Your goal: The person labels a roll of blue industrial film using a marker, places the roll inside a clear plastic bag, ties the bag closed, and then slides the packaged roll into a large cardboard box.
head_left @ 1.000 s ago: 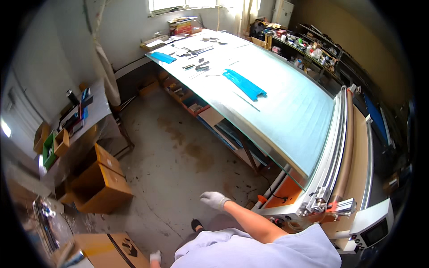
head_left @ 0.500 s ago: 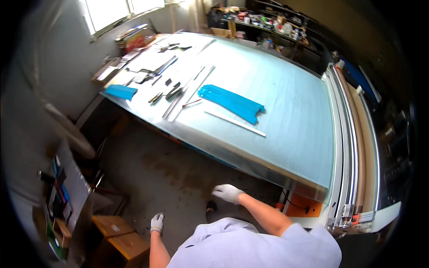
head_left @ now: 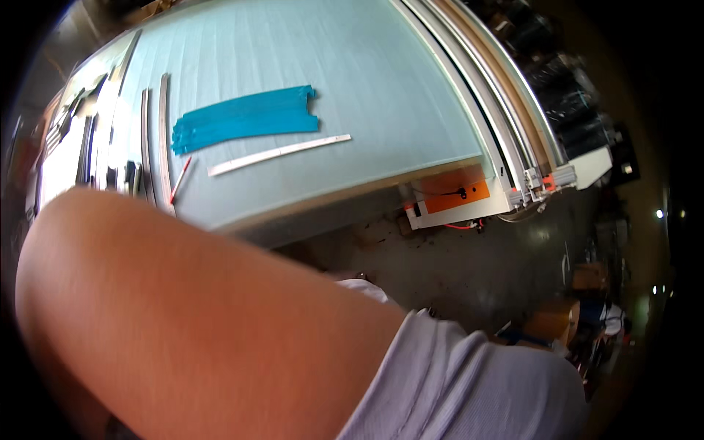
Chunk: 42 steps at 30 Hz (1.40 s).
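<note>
Fingers out of sight; blue sheet [head_left: 246, 119] flat on the tabletop [head_left: 374, 95]

State of fingers: cannot tell; neither hand could be made out. Tabletop was pale blue-green, smooth, faintly streaked, bordered on the right by a long metal rail assembly [head_left: 482, 84]. A bare arm [head_left: 198, 301], close to the camera, crossed the lower left and blocked part of the table's near edge; a lilac-grey sleeve [head_left: 418, 381] in folds covered its upper end. Blue sheet lay left of the tabletop's middle, long axis left to right, right end slightly higher in view; film-like, elongated, left end ragged, right end notched. Two slim bars [head_left: 163, 132], metallic in look, ran roughly crosswise to its left. White strip [head_left: 279, 155], narrow, lay on its near side, nearly parallel. Red-and-white stick [head_left: 180, 180] slanted between bars and strip.
</note>
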Each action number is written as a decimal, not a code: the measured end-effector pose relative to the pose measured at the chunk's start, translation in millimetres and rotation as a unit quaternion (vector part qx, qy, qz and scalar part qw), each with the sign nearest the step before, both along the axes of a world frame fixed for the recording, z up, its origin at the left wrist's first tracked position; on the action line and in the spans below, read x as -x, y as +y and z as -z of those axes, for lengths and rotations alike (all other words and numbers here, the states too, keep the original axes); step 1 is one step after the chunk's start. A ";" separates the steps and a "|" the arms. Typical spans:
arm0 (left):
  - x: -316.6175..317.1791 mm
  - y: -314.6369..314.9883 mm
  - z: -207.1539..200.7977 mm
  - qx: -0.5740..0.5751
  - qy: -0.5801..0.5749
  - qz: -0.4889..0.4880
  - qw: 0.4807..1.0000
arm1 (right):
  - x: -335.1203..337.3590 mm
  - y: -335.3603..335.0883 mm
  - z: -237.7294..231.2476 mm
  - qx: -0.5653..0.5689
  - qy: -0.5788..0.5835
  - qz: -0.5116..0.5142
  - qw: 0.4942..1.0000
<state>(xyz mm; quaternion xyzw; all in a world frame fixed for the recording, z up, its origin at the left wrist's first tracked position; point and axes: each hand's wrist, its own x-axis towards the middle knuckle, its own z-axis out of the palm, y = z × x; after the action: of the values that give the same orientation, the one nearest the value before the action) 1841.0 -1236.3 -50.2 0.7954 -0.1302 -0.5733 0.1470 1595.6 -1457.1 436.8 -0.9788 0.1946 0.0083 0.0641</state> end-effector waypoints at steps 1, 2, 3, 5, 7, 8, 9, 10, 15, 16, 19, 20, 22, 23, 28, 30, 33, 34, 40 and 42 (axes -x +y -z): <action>-7.5 -27.5 1.3 0.000 -0.008 0.009 1.000 | -2.2 -19.8 0.2 -0.004 0.000 0.017 1.000; -13.0 -59.9 0.2 0.007 -0.014 0.021 1.000 | -7.8 -36.2 -3.8 -0.002 0.005 0.031 0.999; -21.1 -96.7 -3.0 0.019 -0.023 0.035 0.999 | -11.3 -54.3 -7.4 -0.001 0.005 0.050 0.999; -30.4 -172.4 -7.5 0.054 -0.044 0.060 0.996 | -19.3 -87.8 -12.6 0.002 0.011 0.084 0.996; -38.9 -251.7 -18.9 0.107 -0.069 0.089 0.988 | -20.1 -121.4 -20.0 0.003 0.013 0.125 0.992; -39.7 -287.9 -28.7 0.138 -0.082 0.099 0.982 | -19.3 -138.0 -26.1 0.006 0.012 0.135 0.991; -34.2 -323.0 -43.6 0.173 -0.095 0.110 0.974 | -17.8 -152.7 -31.5 0.007 0.011 0.147 0.989; -73.0 -269.6 -86.1 0.196 -0.139 -0.020 0.970 | -88.6 -144.4 -45.3 0.020 0.007 0.015 1.000; 50.8 -464.5 -176.1 0.408 -0.181 0.173 0.878 | 3.2 -210.4 -25.5 -0.028 0.017 0.248 0.968; 64.3 -474.6 -195.9 0.439 -0.199 0.170 0.859 | 2.8 -212.8 6.3 -0.055 0.000 0.276 0.960; 139.9 -515.1 -245.3 0.571 -0.247 0.183 0.761 | 84.6 -172.0 95.7 -0.122 -0.051 0.344 0.930; 143.5 -541.1 -231.3 0.623 -0.296 0.241 0.682 | 113.5 -154.7 121.8 -0.184 -0.013 0.376 0.908; 176.3 -575.5 -240.4 0.569 -0.266 0.380 0.679 | 175.0 -99.9 149.3 -0.232 -0.008 0.477 0.848; 187.5 -592.3 -228.2 0.555 -0.326 0.399 0.652 | 196.5 -74.2 147.2 -0.270 0.020 0.531 0.803; 251.9 -647.0 -212.5 0.371 -0.493 0.503 0.606 | 253.5 95.4 176.6 -0.242 -0.042 0.720 0.649; 249.4 -663.3 -211.2 0.358 -0.427 0.475 0.681 | 254.8 143.8 170.6 -0.237 -0.041 0.767 0.595; 226.0 -680.8 -176.6 0.418 -0.384 0.460 0.683 | 255.7 195.2 172.6 -0.142 -0.186 0.833 0.502; 236.5 -665.5 -182.0 0.422 -0.372 0.466 0.683 | 250.3 210.6 178.3 -0.077 -0.261 0.847 0.456; 400.2 -346.6 -251.6 0.288 0.155 0.541 0.775 | 250.7 243.9 148.8 0.126 -0.301 0.862 0.387; 436.5 -212.2 -289.2 0.169 0.313 0.642 0.679 | 255.7 272.9 136.3 0.132 -0.147 0.867 0.458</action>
<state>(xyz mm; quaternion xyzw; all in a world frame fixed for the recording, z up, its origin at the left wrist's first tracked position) 1404.5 -1448.4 239.0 0.2520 -0.6501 -0.7107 -0.0935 1339.9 -1184.2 300.5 -0.2897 0.9290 -0.2210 -0.0644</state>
